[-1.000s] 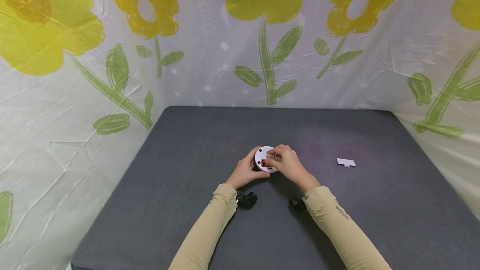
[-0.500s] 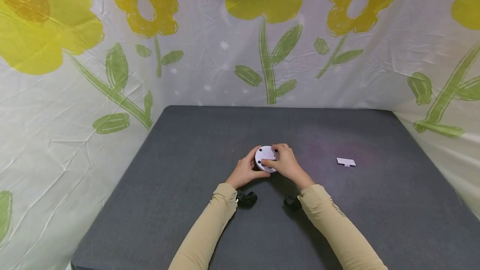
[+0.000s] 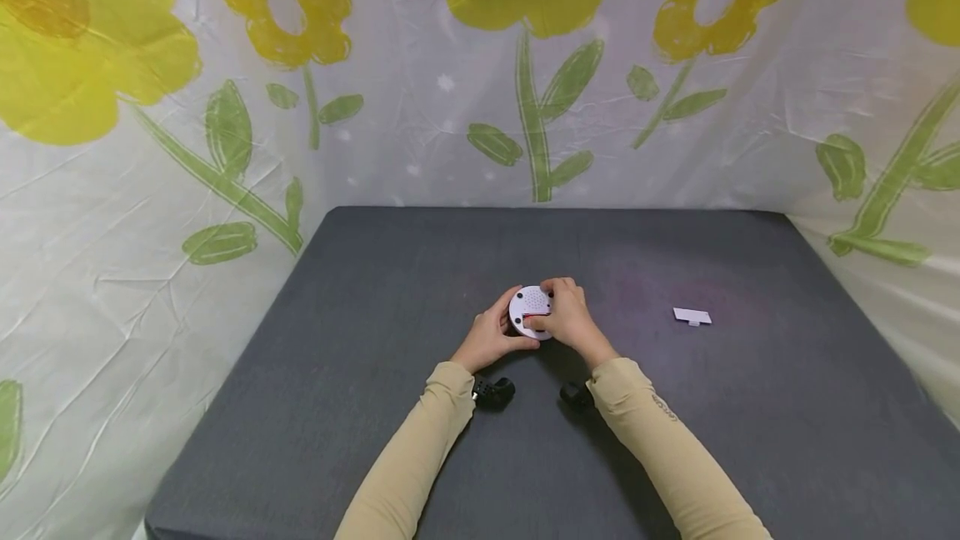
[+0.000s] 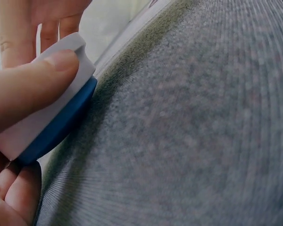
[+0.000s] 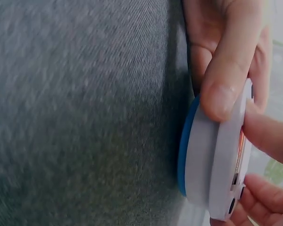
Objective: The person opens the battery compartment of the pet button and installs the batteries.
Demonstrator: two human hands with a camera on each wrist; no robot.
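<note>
In the head view, a round white device [image 3: 532, 299] with a cluster of small holes and black feet faces up, tilted, mid-table. Its blue underside [image 5: 182, 160] shows low beside the cloth in the right wrist view. My left hand [image 3: 486, 341] grips it by the left side, thumb along the near rim and fingers round the far side. My right hand [image 3: 572, 319] holds its right side, fingertips at the far edge and thumb over a battery compartment. A red battery edge [image 3: 535, 315] shows just above that thumb; a copper-coloured strip [image 5: 240, 148] shows beside it in the right wrist view.
A flat white battery cover [image 3: 692, 317] with a small tab lies to the right on the dark grey table [image 3: 420, 265]. Black wrist cameras [image 3: 494, 395] hang under both cuffs. A white curtain [image 3: 420, 107] with yellow flowers encloses the table's back and sides.
My right fingers have moved from pinching over the compartment to the far rim, with the thumb coming down on the compartment. The right forearm has shifted slightly left; my left hand keeps its grip.
</note>
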